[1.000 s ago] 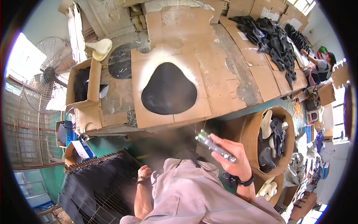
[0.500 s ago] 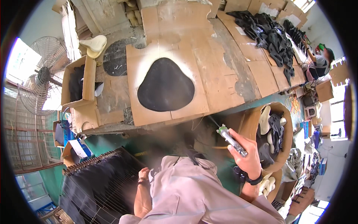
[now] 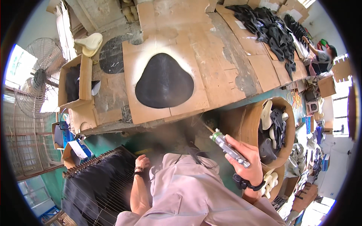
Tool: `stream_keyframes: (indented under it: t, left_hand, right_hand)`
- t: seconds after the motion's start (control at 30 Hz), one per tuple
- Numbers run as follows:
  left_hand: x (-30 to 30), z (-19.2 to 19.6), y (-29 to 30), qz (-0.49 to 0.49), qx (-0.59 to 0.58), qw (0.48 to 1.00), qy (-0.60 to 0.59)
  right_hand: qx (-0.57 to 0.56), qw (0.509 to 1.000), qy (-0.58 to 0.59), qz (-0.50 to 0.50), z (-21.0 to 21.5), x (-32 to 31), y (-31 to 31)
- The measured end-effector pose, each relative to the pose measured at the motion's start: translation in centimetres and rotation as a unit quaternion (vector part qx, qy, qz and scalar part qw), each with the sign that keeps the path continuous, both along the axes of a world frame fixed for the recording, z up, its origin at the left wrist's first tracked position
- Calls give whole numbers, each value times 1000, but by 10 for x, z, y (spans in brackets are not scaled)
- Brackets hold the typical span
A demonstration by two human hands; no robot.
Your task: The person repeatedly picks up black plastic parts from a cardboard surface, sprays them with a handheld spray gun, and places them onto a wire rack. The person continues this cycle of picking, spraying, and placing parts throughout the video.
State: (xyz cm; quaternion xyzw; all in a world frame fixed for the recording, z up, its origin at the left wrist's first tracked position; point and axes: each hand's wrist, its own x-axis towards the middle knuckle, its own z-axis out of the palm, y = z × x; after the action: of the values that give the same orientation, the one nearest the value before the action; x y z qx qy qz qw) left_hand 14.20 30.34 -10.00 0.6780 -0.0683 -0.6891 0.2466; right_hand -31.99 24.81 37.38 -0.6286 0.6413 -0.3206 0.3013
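My right grip (image 3: 247, 160) is closed around a spray gun (image 3: 230, 150), silvery with a green collar, its front end pointing up and to the left at the near edge of the surface (image 3: 246, 86). My left grip (image 3: 142, 161) hangs part open with the fingers loosely bent and nothing to be seen in it, just beside a wire rack (image 3: 81, 170) of dark sheets; whether it touches the wires I cannot tell. Between my arms is my pinkish-grey apron (image 3: 181, 184).

Ahead of me, the black panel (image 3: 164, 83), a triangle with rounded corners, lies flat on a cardboard sheet (image 3: 196, 98), apart from the spray gun. A white haze of colour on the cardboard borders the panel's upper sides. To the left stands an open box (image 3: 86, 77) with dark pieces inside, and behind it lie pale saddle shapes (image 3: 90, 43).

Near my right grip, a big carton (image 3: 289, 132) holds pale and black saddle shapes. Farther off, a heap of black pieces (image 3: 266, 28) covers the surface's right part, where another person (image 3: 322, 56) reaches in. A large fan (image 3: 39, 75) stands at far left.
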Motion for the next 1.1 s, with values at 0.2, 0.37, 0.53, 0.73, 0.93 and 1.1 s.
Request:
stream_keyframes:
  t: [0.2,0.37,0.53,0.73,0.93,1.1]
  left_hand:
    - [-28,41,-74,-102,-131,979,-119]
    - [-52,38,-170,-86,-291,939,-162]
    - [-95,44,-271,-130,-381,804,-438]
    - [-156,83,-322,-215,-255,759,-560]
    - [-172,93,-333,-256,-238,726,-592]
    - [-173,68,-352,82,-219,910,-343]
  right_hand:
    - [48,998,-27,42,1,-6,10]
    - [101,976,-68,-181,-19,-6,18]
    - [59,992,-112,-9,-32,-1,20]
    - [62,993,-69,-79,-35,-15,26]
    - [38,984,-58,-161,-49,-36,37]
    - [43,988,-72,-130,-68,-55,28]
